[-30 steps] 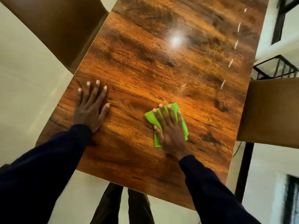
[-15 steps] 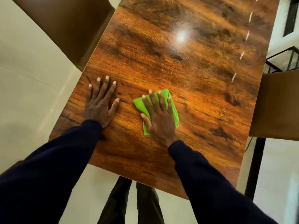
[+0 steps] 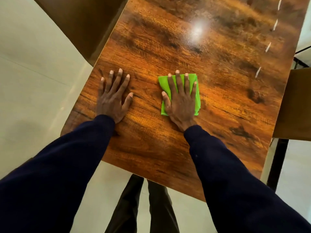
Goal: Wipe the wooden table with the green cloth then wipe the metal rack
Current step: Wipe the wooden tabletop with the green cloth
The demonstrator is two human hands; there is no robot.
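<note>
Brown chair left of wooden table, brown seat right

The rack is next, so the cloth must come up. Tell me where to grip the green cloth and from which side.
Probably its right edge: the green cloth lies folded flat on the wooden table under the right hand, and that edge juts past the fingers. Pinch it from the right, thumb sliding under.
</note>
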